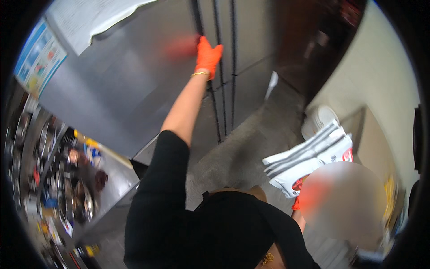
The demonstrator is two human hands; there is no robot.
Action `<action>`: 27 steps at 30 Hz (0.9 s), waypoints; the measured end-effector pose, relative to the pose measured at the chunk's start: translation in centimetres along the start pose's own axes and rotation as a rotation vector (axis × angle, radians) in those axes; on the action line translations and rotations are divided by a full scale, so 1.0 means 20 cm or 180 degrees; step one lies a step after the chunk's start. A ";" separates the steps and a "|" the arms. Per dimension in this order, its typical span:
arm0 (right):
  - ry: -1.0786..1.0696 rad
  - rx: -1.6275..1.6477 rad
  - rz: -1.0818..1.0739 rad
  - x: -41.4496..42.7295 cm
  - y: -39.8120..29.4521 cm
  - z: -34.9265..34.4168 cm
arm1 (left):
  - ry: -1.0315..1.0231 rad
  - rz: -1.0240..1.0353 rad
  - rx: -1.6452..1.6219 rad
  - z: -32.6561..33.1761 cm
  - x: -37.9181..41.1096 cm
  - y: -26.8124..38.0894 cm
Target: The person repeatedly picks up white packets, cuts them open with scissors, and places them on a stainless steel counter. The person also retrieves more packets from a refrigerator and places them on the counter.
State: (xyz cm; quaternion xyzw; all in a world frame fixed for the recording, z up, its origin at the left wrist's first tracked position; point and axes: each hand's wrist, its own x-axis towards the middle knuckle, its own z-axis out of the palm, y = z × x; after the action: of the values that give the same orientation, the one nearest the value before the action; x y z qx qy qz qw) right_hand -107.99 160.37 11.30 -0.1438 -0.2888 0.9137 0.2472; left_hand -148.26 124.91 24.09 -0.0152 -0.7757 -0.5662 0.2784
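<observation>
My left hand [209,59], in an orange glove with a gold bracelet at the wrist, is at the dark vertical edge of a stainless steel refrigerator door [134,84]. Its fingers are hooked at that edge, and a red reflection shows beside them on the metal. Low on the right, my right hand [296,203] wears a glove of the same colour and holds several white printed plastic packages [322,158] with grey stripes. A blurred round patch hides most of that hand and part of the packages.
At the left stands a metal worktable [116,175] beside shelves crowded with metal bowls and other items. Paper sheets [90,20] are on the refrigerator's side. A white bucket [322,116] and a cardboard box [373,141] stand by the pale wall at the right. Grey floor [231,161] lies between.
</observation>
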 end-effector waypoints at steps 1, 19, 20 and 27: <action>-0.0006 -0.0090 -0.0079 0.12 -0.02 -0.05 | 0.0173 0.0033 -0.0136 0.05 0.02 -0.05; -0.2082 -0.1015 0.1711 1.15 0.15 0.12 | 0.1179 -0.0727 -0.0007 -0.20 -1.76 0.69; -0.2117 -0.1354 0.1786 1.12 0.15 0.25 | 0.1270 -0.0587 0.0188 -0.24 -1.90 0.75; -0.3024 -0.0752 0.3307 1.23 0.57 0.48 | 0.4792 -0.0618 -0.0598 -0.02 -2.62 1.08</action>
State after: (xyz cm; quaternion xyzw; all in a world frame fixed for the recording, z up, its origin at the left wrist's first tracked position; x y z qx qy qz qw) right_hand -136.70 160.95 9.09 0.1250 -0.3565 0.8398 -0.3899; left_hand -96.61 147.64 19.37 0.4194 -0.3232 -0.5093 0.6785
